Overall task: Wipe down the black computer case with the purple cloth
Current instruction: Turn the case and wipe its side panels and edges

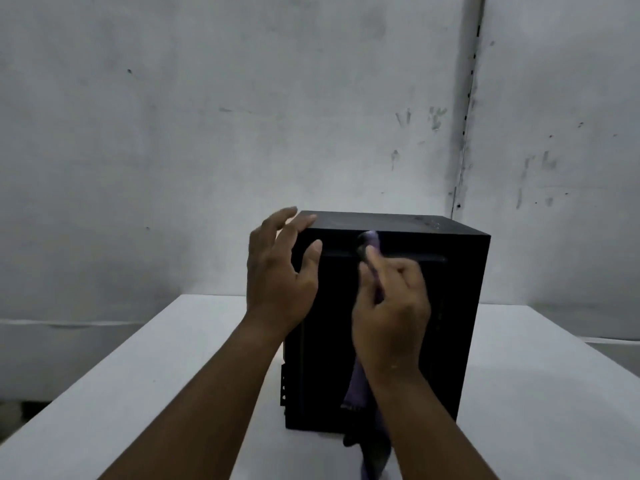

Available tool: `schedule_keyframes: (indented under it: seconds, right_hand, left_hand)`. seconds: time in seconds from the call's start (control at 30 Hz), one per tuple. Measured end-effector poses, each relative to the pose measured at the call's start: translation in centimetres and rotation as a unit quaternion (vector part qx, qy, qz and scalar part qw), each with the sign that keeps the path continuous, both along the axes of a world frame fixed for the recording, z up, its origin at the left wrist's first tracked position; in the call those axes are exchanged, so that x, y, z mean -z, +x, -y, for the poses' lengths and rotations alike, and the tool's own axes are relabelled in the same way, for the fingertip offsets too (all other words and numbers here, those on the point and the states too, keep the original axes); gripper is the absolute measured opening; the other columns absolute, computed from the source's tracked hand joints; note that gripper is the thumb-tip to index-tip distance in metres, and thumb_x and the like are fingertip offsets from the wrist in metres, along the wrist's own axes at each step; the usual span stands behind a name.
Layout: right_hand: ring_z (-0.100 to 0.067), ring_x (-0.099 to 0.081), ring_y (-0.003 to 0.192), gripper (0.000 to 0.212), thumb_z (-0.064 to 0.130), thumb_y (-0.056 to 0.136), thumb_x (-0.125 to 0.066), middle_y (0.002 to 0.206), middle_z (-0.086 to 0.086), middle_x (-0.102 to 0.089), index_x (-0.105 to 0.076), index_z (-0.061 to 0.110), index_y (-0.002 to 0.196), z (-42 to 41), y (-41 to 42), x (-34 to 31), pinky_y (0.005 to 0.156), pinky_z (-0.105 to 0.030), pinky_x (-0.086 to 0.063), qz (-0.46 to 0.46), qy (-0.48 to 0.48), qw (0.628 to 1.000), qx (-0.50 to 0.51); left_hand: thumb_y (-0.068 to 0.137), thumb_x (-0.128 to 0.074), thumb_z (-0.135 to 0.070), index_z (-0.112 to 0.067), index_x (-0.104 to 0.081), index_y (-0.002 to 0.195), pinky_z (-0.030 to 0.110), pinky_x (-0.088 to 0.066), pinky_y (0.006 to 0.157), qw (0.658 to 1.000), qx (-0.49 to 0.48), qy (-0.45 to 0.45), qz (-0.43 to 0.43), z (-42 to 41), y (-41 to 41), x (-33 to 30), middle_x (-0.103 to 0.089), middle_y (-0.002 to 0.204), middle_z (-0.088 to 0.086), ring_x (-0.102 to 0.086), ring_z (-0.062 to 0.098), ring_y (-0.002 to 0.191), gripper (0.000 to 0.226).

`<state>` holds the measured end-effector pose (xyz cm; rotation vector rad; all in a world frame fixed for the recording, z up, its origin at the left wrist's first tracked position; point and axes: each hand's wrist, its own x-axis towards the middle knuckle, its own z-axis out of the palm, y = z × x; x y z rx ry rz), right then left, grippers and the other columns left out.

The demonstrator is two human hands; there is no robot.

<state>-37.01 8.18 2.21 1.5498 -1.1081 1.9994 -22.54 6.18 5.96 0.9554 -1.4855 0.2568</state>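
on the white table (138, 393) in front of us stands the black computer case (415, 306), upright, close to a stained grey wall (173, 116). we are on the near face of it, up by the top edge. our right hand (391, 313) has its fingers curled round the purple cloth (356, 389), bunching it so that a small tip pokes out above the knuckles against the panel while the long tail hangs down past the wrist toward the table. our left hand (280, 268) is spread, fingers relaxed and apart, at the upper left corner of the case; the fingertips lie at the top edge, though we cannot tell how firmly they press.

we judge the wiping of this front panel to be in hand, starting high. the top and the right side look untouched by the cloth for now. the next move, as we see it, calls for a steady sweep across or down the face with the cloth kept flat against it, and for the left hand to brace the case so it does not slide. the dangling tail could drag or snag.
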Motion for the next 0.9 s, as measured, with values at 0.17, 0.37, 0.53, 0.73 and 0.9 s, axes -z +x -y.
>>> schedule_keyframes:
  seconds: [0.17,0.37,0.53,0.73,0.9]
  right_hand:
    - [-0.006,-0.057,0.076,0.023,0.013,0.100,-0.066,0.098,-0.005,-0.062,-0.074,0.005,0.120,-0.8,0.7,2.8,0.063,-0.018,-0.055,-0.133,0.044,0.990,-0.034]
    - [-0.007,-0.055,0.081,0.023,0.004,0.098,-0.068,0.097,-0.008,-0.062,-0.074,0.001,0.120,-0.1,0.6,1.3,0.072,-0.010,-0.048,-0.014,-0.007,1.000,0.006]
    - [-0.005,-0.054,0.083,0.026,0.003,0.098,-0.066,0.101,-0.008,-0.062,-0.072,0.002,0.124,-0.2,2.3,2.2,0.071,-0.013,-0.050,-0.090,0.031,0.995,-0.034]
    - [0.002,-0.044,0.090,0.025,0.000,0.098,-0.064,0.105,-0.011,-0.060,-0.072,0.003,0.121,0.0,1.7,0.7,0.083,0.002,-0.036,0.037,0.028,0.999,0.018]
    - [0.000,-0.043,0.083,0.029,0.009,0.101,-0.059,0.108,-0.006,-0.058,-0.068,0.010,0.128,-0.6,4.2,0.1,0.071,-0.002,-0.036,-0.047,0.099,0.994,-0.001]
  left_hand:
    - [0.101,-0.054,-0.023,-0.016,-0.064,0.125,0.037,-0.049,0.104,0.999,0.033,-0.039,0.017,2.1,-0.1,0.6,-0.060,0.132,-0.002,-0.054,0.017,0.126,0.026]
    - [0.102,-0.046,-0.017,-0.008,-0.062,0.124,0.046,-0.047,0.104,0.996,0.041,-0.083,0.008,3.2,-0.7,1.3,-0.057,0.128,0.004,-0.052,0.020,0.126,0.029]
    - [0.099,-0.042,-0.014,-0.008,-0.063,0.123,0.044,-0.044,0.105,0.994,0.057,-0.094,-0.023,3.7,-1.1,1.6,-0.057,0.129,0.005,-0.050,0.015,0.126,0.033]
    - [0.098,-0.043,-0.015,-0.009,-0.062,0.128,0.044,-0.041,0.108,0.994,0.070,-0.083,-0.015,3.7,-0.7,1.8,-0.055,0.133,0.005,-0.048,0.017,0.129,0.036]
    - [0.095,-0.041,-0.020,-0.007,-0.063,0.126,0.042,-0.042,0.106,0.994,0.064,-0.089,-0.023,3.9,-0.9,1.8,-0.057,0.132,0.008,-0.050,0.017,0.126,0.040]
